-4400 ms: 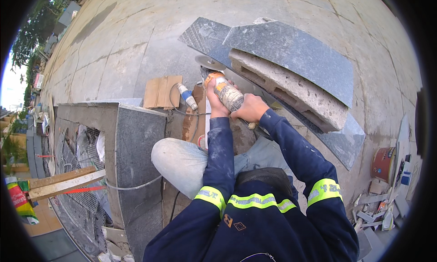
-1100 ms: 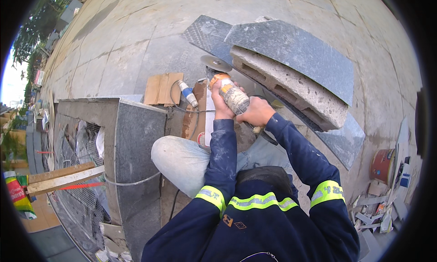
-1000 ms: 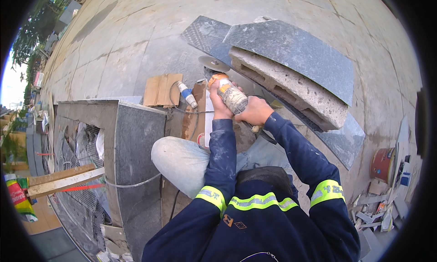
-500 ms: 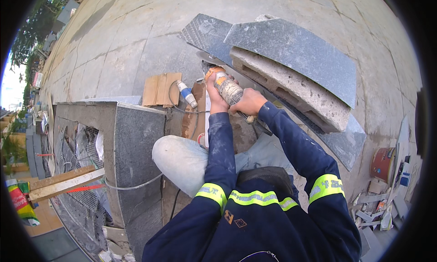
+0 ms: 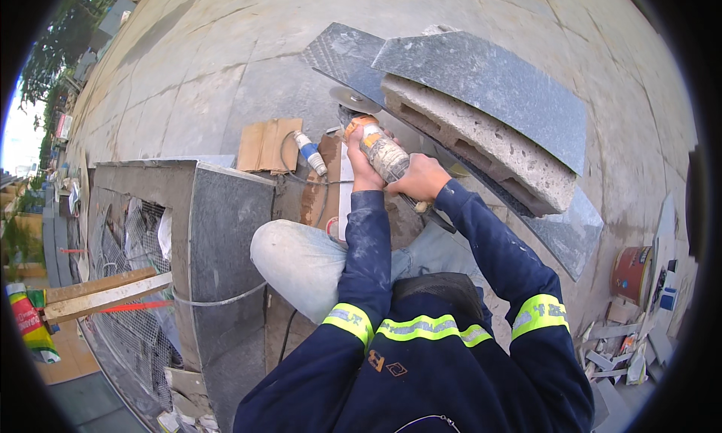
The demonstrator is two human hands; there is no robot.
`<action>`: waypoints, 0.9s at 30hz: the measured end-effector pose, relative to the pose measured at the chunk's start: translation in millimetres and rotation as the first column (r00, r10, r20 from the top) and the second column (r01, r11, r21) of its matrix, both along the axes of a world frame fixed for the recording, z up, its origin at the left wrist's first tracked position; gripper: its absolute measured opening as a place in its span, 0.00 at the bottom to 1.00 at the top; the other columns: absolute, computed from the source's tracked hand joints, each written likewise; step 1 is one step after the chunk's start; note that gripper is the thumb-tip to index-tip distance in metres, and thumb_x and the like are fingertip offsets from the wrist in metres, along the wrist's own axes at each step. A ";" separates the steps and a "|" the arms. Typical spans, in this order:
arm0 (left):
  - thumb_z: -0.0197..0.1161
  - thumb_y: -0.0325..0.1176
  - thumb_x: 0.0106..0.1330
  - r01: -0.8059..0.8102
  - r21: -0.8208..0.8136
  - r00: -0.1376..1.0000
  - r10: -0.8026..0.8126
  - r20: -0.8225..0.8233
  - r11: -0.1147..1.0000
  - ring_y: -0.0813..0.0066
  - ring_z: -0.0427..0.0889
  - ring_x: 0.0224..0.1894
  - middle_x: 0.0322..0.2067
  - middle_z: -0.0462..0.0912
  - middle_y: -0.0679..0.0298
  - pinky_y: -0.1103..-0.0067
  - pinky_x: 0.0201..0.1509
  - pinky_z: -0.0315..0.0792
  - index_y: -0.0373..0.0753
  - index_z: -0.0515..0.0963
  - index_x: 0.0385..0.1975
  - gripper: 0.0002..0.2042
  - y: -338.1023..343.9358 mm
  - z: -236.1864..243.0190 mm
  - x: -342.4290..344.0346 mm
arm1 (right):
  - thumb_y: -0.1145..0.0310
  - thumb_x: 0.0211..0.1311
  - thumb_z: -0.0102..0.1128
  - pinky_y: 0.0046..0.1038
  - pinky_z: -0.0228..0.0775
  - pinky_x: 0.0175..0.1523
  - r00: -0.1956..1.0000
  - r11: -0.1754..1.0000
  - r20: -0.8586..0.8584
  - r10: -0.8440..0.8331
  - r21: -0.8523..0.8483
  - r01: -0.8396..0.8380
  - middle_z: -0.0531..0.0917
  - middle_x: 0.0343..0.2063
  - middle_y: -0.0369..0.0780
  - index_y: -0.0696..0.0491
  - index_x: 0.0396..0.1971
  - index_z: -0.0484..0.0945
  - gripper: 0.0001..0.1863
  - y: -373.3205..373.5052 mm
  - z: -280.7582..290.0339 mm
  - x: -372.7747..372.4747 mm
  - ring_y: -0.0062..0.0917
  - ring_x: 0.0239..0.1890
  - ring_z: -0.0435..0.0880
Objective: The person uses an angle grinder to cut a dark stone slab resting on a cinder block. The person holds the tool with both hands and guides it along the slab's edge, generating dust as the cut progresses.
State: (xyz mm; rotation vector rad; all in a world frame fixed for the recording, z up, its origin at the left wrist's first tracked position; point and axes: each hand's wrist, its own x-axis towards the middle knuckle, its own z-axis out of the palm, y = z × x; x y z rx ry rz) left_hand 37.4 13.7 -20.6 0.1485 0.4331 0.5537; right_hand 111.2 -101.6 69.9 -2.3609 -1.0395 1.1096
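Note:
My left hand point(image 5: 364, 164) is wrapped round the front of a dusty orange angle grinder point(image 5: 383, 151). My right hand point(image 5: 421, 179) grips the same tool nearer its rear end. The grinder's round cutting disc point(image 5: 355, 100) points away from me, close to the left edge of a grey stone slab point(image 5: 342, 51); whether it touches the edge I cannot tell. On that slab rests a rough hollow concrete block point(image 5: 481, 143). A second grey slab point(image 5: 489, 87) lies over the block.
A blue-and-white plug connector point(image 5: 309, 153) with a cable lies beside flattened cardboard point(image 5: 269, 145). To my left stands a grey stone-clad box point(image 5: 226, 260) with wire mesh point(image 5: 143, 312) inside and timber strips point(image 5: 113, 294) across it. A reddish bucket point(image 5: 630, 272) and stone offcuts point(image 5: 617, 361) are at right.
The grinder has shifted slightly right and toward me, with both hands still on it. Its disc is turned so that more of its face shows.

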 end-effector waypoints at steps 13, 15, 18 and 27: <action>0.57 0.53 0.57 0.058 -0.077 0.998 -0.055 0.032 0.995 0.59 0.79 0.29 0.29 0.75 0.59 0.63 0.31 0.77 0.38 0.67 0.39 0.23 -18.1 0.6 -8.2 | 0.52 0.32 0.70 0.30 0.74 0.48 0.999 1.000 0.034 0.001 0.025 -0.001 0.82 0.37 0.55 0.67 0.36 0.78 0.35 -20.9 5.6 -8.6 0.41 0.42 0.83; 0.57 0.53 0.57 0.068 -0.064 0.997 -0.066 0.028 0.996 0.59 0.79 0.29 0.29 0.75 0.59 0.62 0.31 0.77 0.38 0.66 0.39 0.23 -17.5 -0.5 -8.3 | 0.52 0.31 0.70 0.30 0.74 0.48 1.000 1.000 0.013 -0.005 0.025 0.005 0.82 0.37 0.54 0.67 0.36 0.78 0.35 -21.1 7.6 -8.0 0.40 0.42 0.83; 0.57 0.53 0.57 0.058 -0.068 0.998 -0.057 0.022 0.996 0.59 0.79 0.29 0.29 0.75 0.59 0.62 0.31 0.77 0.38 0.66 0.40 0.23 -17.1 -0.2 -7.8 | 0.52 0.31 0.70 0.30 0.75 0.47 1.000 1.000 -0.013 -0.006 0.010 0.006 0.82 0.37 0.54 0.67 0.36 0.78 0.35 -19.2 8.0 -6.7 0.40 0.42 0.83; 0.57 0.56 0.55 0.035 0.012 0.999 -0.035 -0.025 0.999 0.60 0.77 0.28 0.27 0.74 0.58 0.66 0.32 0.76 0.35 0.68 0.35 0.26 -2.0 1.1 -0.5 | 0.52 0.28 0.71 0.29 0.75 0.45 1.000 1.000 -0.028 -0.008 -0.009 0.008 0.82 0.34 0.54 0.67 0.34 0.79 0.35 -0.9 3.6 1.3 0.39 0.40 0.83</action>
